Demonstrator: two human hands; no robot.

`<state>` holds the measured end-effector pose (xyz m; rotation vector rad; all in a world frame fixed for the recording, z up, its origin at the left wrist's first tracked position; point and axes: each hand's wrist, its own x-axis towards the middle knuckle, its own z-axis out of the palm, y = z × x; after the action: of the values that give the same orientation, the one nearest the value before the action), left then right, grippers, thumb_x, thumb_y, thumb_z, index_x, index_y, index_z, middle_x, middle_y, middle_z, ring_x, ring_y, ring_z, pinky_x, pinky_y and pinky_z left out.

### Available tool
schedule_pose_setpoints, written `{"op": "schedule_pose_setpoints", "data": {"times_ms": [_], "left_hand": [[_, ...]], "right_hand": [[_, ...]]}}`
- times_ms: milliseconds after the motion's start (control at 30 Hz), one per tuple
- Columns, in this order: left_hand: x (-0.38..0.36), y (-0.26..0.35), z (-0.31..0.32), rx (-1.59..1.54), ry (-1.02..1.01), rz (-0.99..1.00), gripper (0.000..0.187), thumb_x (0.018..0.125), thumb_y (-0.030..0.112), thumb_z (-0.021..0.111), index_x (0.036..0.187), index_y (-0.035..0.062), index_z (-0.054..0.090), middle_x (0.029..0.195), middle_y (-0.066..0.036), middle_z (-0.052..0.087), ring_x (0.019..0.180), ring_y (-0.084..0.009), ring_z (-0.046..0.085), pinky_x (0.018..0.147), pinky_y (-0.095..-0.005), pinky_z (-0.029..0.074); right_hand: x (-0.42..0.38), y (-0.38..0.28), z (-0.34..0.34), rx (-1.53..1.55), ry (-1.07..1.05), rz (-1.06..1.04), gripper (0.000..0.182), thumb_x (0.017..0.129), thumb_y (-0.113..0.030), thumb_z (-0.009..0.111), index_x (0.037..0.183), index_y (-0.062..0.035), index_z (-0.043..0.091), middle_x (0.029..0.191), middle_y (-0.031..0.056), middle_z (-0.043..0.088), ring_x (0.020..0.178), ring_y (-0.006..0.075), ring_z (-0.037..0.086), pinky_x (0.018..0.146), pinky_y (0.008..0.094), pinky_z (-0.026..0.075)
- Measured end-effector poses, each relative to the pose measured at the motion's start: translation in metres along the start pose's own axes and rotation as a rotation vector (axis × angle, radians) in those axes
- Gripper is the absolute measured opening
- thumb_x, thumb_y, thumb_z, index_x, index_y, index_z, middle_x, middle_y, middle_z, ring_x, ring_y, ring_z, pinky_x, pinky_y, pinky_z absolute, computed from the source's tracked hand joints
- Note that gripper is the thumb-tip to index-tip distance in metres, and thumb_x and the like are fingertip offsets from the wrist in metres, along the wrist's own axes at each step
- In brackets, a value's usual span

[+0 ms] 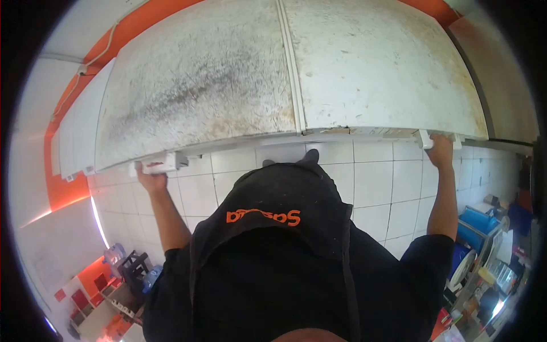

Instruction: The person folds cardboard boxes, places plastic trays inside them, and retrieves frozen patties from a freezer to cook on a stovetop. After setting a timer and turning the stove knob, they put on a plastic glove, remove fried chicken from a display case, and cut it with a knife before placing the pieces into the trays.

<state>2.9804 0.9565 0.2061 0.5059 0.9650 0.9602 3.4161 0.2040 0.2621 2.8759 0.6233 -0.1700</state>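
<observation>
A large white chest freezer spans the top of the view, with a scratched, dark-stained left lid [199, 80] and a yellowed right lid [382, 68]. At the front edge of the left lid, my left hand [152, 181] is closed on a white handle [168, 163]; its fingertips are partly hidden. Far to the right, my right hand [440, 153] wraps round a second white handle [425, 139] at the right lid's front edge. Both lids lie flat, side by side, along a narrow centre strip [292, 68].
White floor tiles [373, 182] lie under my feet, in front of the freezer. A cluttered shelf [484, 222] stands at lower right. Water bottles [115, 253] and a dark stand [134, 265] are at lower left. A grey metal surface [496, 68] adjoins the right lid.
</observation>
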Motion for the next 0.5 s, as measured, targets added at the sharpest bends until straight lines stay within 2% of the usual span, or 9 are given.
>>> {"op": "schedule_pose_setpoints", "data": {"times_ms": [67,100,167,200,233,300,333,400,500], "left_hand": [[-0.003,0.053,0.016,-0.014,-0.142,-0.040,0.033,0.088,0.030,0.059,0.105,0.0053,0.046,0.079,-0.007,0.052,0.072,-0.0221,0.055,0.075,-0.0427,0.053],[-0.017,0.071,0.035,0.001,-0.139,-0.018,0.033,0.088,0.030,0.059,0.105,0.0053,0.046,0.079,-0.007,0.052,0.072,-0.0221,0.055,0.075,-0.0427,0.053],[-0.044,0.101,0.088,0.141,-0.138,0.228,0.042,0.089,0.032,0.057,0.116,0.0016,0.046,0.095,-0.012,0.056,0.088,-0.0261,0.058,0.090,-0.0450,0.050],[-0.049,0.117,0.112,0.127,-0.176,0.278,0.045,0.090,0.032,0.056,0.121,0.0002,0.045,0.105,-0.015,0.055,0.097,-0.0284,0.057,0.096,-0.0464,0.047],[-0.050,0.133,0.130,0.109,-0.208,0.328,0.049,0.090,0.032,0.054,0.125,-0.0011,0.044,0.115,-0.017,0.055,0.106,-0.0307,0.055,0.101,-0.0477,0.044],[-0.026,0.179,0.147,0.144,-0.390,0.396,0.056,0.092,0.031,0.051,0.133,-0.0044,0.039,0.129,-0.020,0.051,0.117,-0.0335,0.053,0.105,-0.0497,0.042],[-0.042,0.180,0.174,0.174,-0.367,0.429,0.060,0.092,0.031,0.052,0.136,-0.0072,0.036,0.132,-0.022,0.048,0.122,-0.0344,0.049,0.108,-0.0489,0.039],[-0.060,0.191,0.224,0.213,-0.367,0.477,0.067,0.092,0.031,0.052,0.139,-0.0124,0.029,0.139,-0.025,0.042,0.131,-0.0351,0.042,0.112,-0.0465,0.033],[-0.065,0.209,0.293,0.216,-0.347,0.534,0.073,0.092,0.031,0.050,0.140,-0.0170,0.023,0.144,-0.028,0.035,0.137,-0.0351,0.035,0.117,-0.0431,0.024]], "right_hand": [[-0.005,-0.001,0.023,-0.027,0.135,-0.032,0.028,0.074,-0.024,0.075,0.097,-0.0081,0.070,0.097,0.0135,0.068,0.101,0.0324,0.060,0.092,0.0475,0.043],[-0.005,-0.004,0.031,-0.028,0.090,-0.015,0.026,0.074,-0.024,0.075,0.096,-0.0096,0.071,0.096,0.0123,0.068,0.102,0.0309,0.060,0.093,0.0469,0.043],[-0.003,-0.010,0.054,-0.002,0.019,0.028,0.029,0.073,-0.021,0.076,0.098,-0.0097,0.069,0.100,0.0108,0.067,0.104,0.0299,0.059,0.096,0.0464,0.041],[-0.002,-0.013,0.066,-0.005,-0.050,0.075,0.032,0.071,-0.017,0.076,0.101,-0.0098,0.068,0.103,0.0092,0.066,0.107,0.0289,0.058,0.100,0.0460,0.039],[0.001,-0.019,0.076,-0.018,-0.064,0.062,0.028,0.072,-0.019,0.075,0.098,-0.0099,0.069,0.100,0.0095,0.067,0.105,0.0297,0.059,0.096,0.0464,0.041],[-0.001,-0.025,0.110,-0.003,-0.035,-0.013,0.026,0.073,-0.020,0.074,0.096,-0.0098,0.069,0.097,0.0106,0.067,0.102,0.0315,0.060,0.093,0.0468,0.043],[-0.001,-0.022,0.127,0.026,0.006,-0.077,0.028,0.073,-0.019,0.073,0.098,-0.0095,0.069,0.097,0.0113,0.066,0.102,0.0327,0.060,0.094,0.0469,0.043],[0.015,-0.028,0.128,0.047,-0.246,0.005,0.028,0.074,-0.020,0.072,0.099,-0.0094,0.068,0.098,0.0140,0.065,0.103,0.0362,0.060,0.099,0.0478,0.041],[0.016,-0.024,0.128,0.162,-0.210,-0.130,0.027,0.076,-0.022,0.070,0.099,-0.0064,0.067,0.099,0.0169,0.065,0.102,0.0371,0.060,0.099,0.0478,0.042]]}}
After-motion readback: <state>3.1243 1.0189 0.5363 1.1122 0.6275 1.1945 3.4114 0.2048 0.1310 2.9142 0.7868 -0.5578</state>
